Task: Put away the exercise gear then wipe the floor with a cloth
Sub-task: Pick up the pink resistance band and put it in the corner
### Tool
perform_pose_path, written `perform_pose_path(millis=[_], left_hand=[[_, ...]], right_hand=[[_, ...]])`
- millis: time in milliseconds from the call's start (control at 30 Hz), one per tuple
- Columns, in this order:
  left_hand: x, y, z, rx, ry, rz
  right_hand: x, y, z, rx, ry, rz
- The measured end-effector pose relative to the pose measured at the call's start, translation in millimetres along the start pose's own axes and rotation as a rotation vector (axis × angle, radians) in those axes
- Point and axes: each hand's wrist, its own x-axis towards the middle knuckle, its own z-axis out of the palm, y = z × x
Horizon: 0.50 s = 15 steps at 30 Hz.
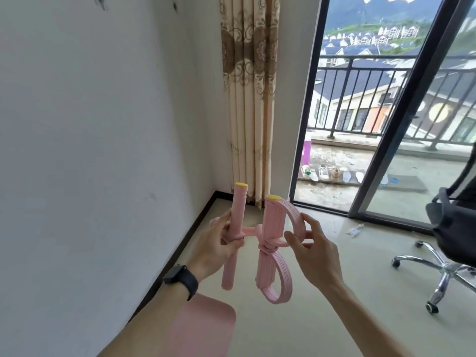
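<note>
I hold a pink pedal resistance puller (pixel 270 228) in the air in front of me, over the floor by the left wall. It has a pink handle bar with a yellow end cap (pixel 238 210) and a foot bar with looped straps (pixel 280 274). My left hand (pixel 221 246) grips the handle bar near its middle. My right hand (pixel 311 251) pinches the upper strap loop between thumb and fingers. A pink exercise mat (pixel 206 328) lies on the tiled floor below my left forearm.
A white wall (pixel 103 150) runs along the left, ending at a beige patterned curtain (pixel 249 99). An open sliding glass door (pixel 401 124) leads to a balcony with shoes. A black office chair (pixel 450 240) stands at the right. A small white scrap (pixel 356 229) lies on the floor.
</note>
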Motion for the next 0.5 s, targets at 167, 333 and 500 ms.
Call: perform_pose_path(millis=[167,333,500], left_hand=[[92.9,-38.9,34.0,0.075,-0.045,-0.025],[189.2,-65.0,62.8,0.105,-0.073,-0.1],[274.2,-92.6,86.7,0.169,-0.139,-0.232]], right_hand=[[97.4,37.2,38.1,0.04,-0.044,0.084],[206.3,65.1,73.8,0.079,-0.128,0.16],[314.0,85.0,110.5,0.09,-0.285,0.268]])
